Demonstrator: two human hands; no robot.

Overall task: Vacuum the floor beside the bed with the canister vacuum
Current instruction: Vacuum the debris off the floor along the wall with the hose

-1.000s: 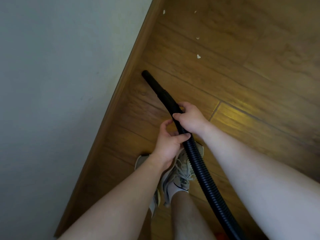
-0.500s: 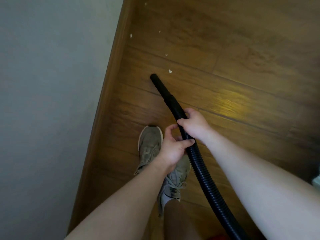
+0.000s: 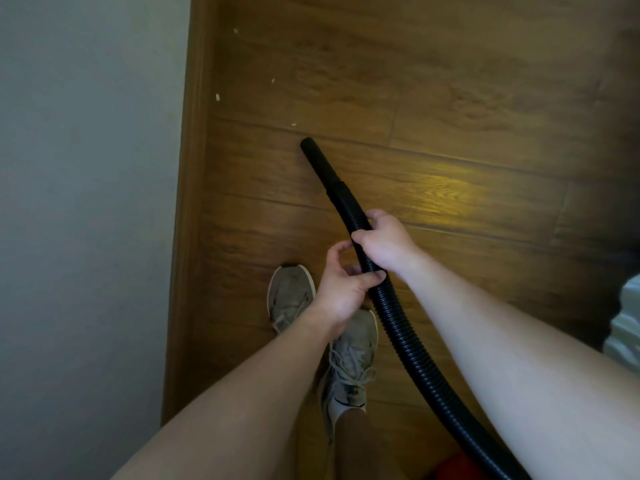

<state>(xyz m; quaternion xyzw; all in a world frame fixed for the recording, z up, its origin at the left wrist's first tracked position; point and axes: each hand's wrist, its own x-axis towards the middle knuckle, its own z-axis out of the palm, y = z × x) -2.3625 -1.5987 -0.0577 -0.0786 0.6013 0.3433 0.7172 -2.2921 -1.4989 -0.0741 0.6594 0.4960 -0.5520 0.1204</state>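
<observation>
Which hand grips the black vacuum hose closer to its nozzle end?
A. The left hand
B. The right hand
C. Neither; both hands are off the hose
B: the right hand wraps the hose just behind the rigid nozzle, while the left hand holds it further back, nearer the person.

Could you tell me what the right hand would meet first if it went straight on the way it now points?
Probably the smooth black nozzle just ahead of the right hand on the ribbed hose; beyond its tip, wooden floor with a white crumb. Whether the tip touches the floor is unclear.
</observation>
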